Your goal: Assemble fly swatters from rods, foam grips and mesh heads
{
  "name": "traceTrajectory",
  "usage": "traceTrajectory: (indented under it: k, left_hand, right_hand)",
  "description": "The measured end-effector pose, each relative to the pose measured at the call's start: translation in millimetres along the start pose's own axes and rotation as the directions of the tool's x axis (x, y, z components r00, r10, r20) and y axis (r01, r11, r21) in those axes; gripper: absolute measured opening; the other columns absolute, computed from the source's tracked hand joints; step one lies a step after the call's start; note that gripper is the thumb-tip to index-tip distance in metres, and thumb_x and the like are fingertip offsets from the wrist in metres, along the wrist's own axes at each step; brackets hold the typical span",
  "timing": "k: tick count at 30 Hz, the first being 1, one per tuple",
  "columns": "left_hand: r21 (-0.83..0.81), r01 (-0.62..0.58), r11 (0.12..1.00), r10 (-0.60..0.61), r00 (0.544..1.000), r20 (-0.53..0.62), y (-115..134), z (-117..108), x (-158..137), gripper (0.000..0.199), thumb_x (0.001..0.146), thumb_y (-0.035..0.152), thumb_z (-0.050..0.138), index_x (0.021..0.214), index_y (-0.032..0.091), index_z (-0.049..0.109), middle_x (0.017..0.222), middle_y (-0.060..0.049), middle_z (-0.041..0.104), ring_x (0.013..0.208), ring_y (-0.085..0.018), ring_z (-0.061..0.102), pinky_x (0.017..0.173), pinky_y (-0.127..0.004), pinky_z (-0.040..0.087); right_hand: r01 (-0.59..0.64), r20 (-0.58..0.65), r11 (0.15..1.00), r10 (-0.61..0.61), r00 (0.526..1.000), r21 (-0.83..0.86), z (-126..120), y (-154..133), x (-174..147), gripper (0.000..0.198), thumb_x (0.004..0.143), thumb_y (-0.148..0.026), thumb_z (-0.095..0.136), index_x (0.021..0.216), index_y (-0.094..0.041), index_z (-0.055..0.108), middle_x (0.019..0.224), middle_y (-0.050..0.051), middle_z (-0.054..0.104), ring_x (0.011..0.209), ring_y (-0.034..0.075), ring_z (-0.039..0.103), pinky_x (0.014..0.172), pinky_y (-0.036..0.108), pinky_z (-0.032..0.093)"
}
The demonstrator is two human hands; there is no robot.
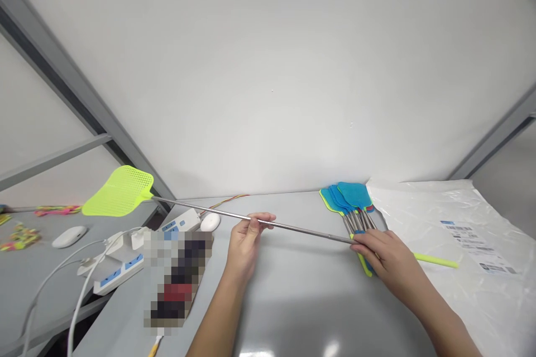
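A yellow-green fly swatter (121, 191) with a long metal telescopic shaft stretches across the view, its perforated head out to the left. My left hand (247, 240) pinches the shaft near its middle, thumb and fingers closed on it. My right hand (387, 259) is wrapped around the swatter at the handle end; a yellow-green tip of the handle sticks out to the right. Under and behind my right hand lies a stack of blue and yellow-green fly swatters (349, 198) with short shafts, their handles partly hidden by the hand.
White plastic packaging (439, 217) with a printed label covers the table's right side. Power strips (121, 273) with plugs and cables, a white round object (210, 222) and a pixelated item (180, 279) are at left. On the neighbouring table sits a white mouse (69, 237). A wall stands behind.
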State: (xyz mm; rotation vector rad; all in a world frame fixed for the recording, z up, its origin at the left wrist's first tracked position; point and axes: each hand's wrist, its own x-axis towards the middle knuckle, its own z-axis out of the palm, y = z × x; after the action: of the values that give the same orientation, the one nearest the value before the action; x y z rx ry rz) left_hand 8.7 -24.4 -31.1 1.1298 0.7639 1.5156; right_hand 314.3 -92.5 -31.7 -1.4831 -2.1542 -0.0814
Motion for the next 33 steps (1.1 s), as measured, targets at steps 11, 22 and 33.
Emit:
traceTrajectory:
  k: [11, 22, 33]
  left_hand:
    - [0.271, 0.124, 0.955, -0.211, 0.923, 0.322, -12.3, 56.6, -19.2, 0.025, 0.087, 0.039, 0.059, 0.096, 0.018, 0.069, 0.094, -0.008, 0.069, 0.084, -0.020, 0.065, 0.083, -0.032, 0.048]
    - [0.290, 0.036, 0.956, -0.136, 0.933, 0.333, 3.9, 55.6, 2.5, 0.025, 0.087, 0.037, 0.059, 0.093, 0.017, 0.071, 0.098, -0.012, 0.071, 0.087, -0.023, 0.066, 0.083, -0.035, 0.049]
    - [0.291, -0.094, 0.952, 0.024, 0.971, 0.237, 14.5, 51.8, 20.4, 0.029, 0.088, 0.040, 0.056, 0.093, 0.016, 0.071, 0.095, -0.013, 0.071, 0.091, -0.027, 0.065, 0.085, -0.039, 0.050]
  right_hand:
    - [0.016, -0.050, 1.000, -0.015, 0.999, 0.014, 6.3, -21.2, 9.3, 0.028, 0.098, -0.034, 0.041, 0.093, -0.021, 0.064, 0.078, 0.003, 0.063, 0.073, 0.017, 0.059, 0.069, 0.031, 0.040]
    - [-0.085, -0.027, 0.985, 0.090, 0.996, 0.152, -1.4, -5.1, 7.1, 0.025, 0.097, -0.036, 0.042, 0.093, -0.022, 0.063, 0.085, 0.004, 0.067, 0.078, 0.016, 0.063, 0.067, 0.029, 0.049]
    - [-0.068, -0.085, 0.997, 0.072, 0.994, 0.044, -19.3, 2.0, 7.0, 0.026, 0.098, -0.035, 0.042, 0.094, -0.022, 0.063, 0.084, 0.004, 0.066, 0.077, 0.017, 0.061, 0.069, 0.029, 0.046]
